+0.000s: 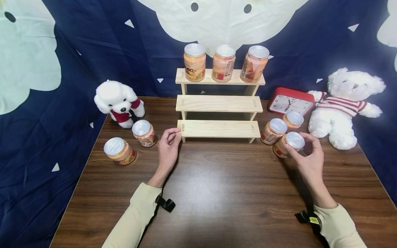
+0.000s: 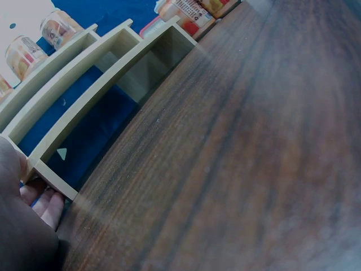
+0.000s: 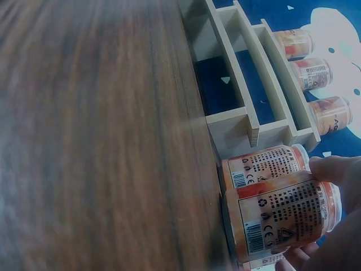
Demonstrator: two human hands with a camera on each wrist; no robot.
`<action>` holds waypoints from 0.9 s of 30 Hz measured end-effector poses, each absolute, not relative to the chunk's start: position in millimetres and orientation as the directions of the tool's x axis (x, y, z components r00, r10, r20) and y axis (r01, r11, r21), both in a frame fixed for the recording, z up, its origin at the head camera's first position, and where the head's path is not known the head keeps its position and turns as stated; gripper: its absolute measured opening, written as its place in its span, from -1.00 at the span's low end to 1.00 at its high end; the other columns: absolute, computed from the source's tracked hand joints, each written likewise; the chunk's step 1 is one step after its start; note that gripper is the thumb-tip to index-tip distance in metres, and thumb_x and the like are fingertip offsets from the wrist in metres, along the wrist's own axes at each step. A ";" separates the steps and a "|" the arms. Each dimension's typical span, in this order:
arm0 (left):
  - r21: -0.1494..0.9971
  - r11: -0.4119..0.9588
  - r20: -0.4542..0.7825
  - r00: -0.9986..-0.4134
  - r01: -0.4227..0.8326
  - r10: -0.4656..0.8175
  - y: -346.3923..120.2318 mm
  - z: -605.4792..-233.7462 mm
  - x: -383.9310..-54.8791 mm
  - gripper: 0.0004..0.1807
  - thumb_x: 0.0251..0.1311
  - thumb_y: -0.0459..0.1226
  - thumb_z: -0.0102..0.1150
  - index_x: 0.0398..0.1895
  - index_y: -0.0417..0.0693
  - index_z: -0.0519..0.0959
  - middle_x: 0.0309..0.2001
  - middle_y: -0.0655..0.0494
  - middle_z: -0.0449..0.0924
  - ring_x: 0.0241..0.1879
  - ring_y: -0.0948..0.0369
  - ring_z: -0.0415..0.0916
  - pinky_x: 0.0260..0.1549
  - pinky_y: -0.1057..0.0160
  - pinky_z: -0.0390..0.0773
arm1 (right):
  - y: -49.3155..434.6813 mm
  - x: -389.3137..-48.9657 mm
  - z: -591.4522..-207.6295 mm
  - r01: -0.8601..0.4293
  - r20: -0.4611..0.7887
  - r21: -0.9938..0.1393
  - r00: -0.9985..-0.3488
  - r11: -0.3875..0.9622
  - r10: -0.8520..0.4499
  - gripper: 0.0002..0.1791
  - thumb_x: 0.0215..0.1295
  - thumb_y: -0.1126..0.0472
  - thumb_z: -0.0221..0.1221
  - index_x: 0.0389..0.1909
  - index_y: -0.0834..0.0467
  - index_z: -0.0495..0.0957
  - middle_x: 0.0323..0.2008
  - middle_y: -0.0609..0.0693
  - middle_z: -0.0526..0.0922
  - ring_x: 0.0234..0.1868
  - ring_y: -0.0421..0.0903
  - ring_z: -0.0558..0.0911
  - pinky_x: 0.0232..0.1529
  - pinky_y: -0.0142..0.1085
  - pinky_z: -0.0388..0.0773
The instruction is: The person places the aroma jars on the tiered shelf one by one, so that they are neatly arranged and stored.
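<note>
With the wooden shelf as the middle of the dial and twelve toward the backdrop, the work looks less than half done: of the eight jars in view, three jars stand upright on the top tier at twelve o'clock, while five, the grasped one included, are not up there yet. At four o'clock the right hand grasps the nearest jar of its group, thumb on one side of the upper part and fingers on the other (whether its base is off the table I cannot tell). Just beyond stand a second jar, beside the shelf's end, and a third jar, in front of the red alarm clock at three, with a white toy bear farther out. At eight o'clock the left hand, fingers bent, touches the left end of the lowest tier; whether it pinches that edge or merely rests against it I cannot tell. A near jar and a farther jar stand between eight and nine, with the toy dog behind them at nine.
</note>
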State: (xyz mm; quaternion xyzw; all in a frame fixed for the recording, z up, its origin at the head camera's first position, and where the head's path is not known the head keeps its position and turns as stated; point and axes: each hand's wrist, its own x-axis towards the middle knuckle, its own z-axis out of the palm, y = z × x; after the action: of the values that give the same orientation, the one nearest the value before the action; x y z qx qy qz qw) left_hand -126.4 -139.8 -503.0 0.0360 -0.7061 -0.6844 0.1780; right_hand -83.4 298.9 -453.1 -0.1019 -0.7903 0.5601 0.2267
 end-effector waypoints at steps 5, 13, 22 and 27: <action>0.986 0.081 0.162 -0.942 0.145 -0.295 -136.7 -495.6 -124.8 -0.82 0.56 -0.36 0.30 0.10 -0.26 0.69 0.16 -0.24 0.80 0.19 0.16 0.73 0.16 0.42 0.64 | 298.7 -84.3 -453.9 -0.104 0.219 -0.954 -0.881 0.280 0.420 -0.40 0.25 0.60 0.44 0.31 0.27 0.59 0.03 -0.16 0.66 -0.02 -0.27 0.64 -0.03 -0.58 0.56; 0.990 0.084 0.129 -0.946 0.109 -0.297 -135.0 -491.6 -123.3 -0.77 0.58 -0.38 0.28 0.16 -0.34 0.67 0.19 -0.25 0.78 0.24 0.08 0.70 0.18 0.48 0.59 | 298.0 -84.6 -454.8 -0.126 0.211 -0.968 -0.876 0.217 0.433 -0.41 0.22 0.59 0.46 0.28 0.25 0.65 0.01 -0.15 0.72 0.00 -0.27 0.66 -0.01 -0.55 0.55; 0.984 0.075 0.176 -0.940 0.161 -0.294 -138.0 -498.4 -125.8 -0.82 0.55 -0.33 0.33 0.09 -0.23 0.71 0.13 -0.21 0.81 0.17 0.20 0.74 0.15 0.40 0.65 | 299.5 -86.0 -456.0 -0.136 0.242 -0.957 -0.865 0.258 0.440 -0.41 0.21 0.59 0.48 0.29 0.30 0.66 -0.04 -0.16 0.71 -0.09 -0.30 0.66 -0.07 -0.56 0.56; 0.983 0.074 0.180 -0.938 0.165 -0.297 -138.6 -500.2 -126.4 -0.83 0.54 -0.32 0.34 0.07 -0.19 0.73 0.11 -0.18 0.82 0.16 0.20 0.75 0.14 0.40 0.66 | 302.6 -83.9 -453.1 -0.130 0.280 -0.927 -0.864 0.351 0.419 -0.38 0.23 0.56 0.49 0.34 0.33 0.65 -0.02 -0.23 0.71 -0.10 -0.33 0.66 -0.07 -0.61 0.60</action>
State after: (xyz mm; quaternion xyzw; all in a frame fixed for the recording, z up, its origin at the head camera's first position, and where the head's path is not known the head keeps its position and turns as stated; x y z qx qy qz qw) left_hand -126.4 -138.6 -500.2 0.0463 -0.7128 -0.6787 0.1704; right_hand -83.9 302.6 -453.1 -0.0920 -0.7849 0.5621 0.2440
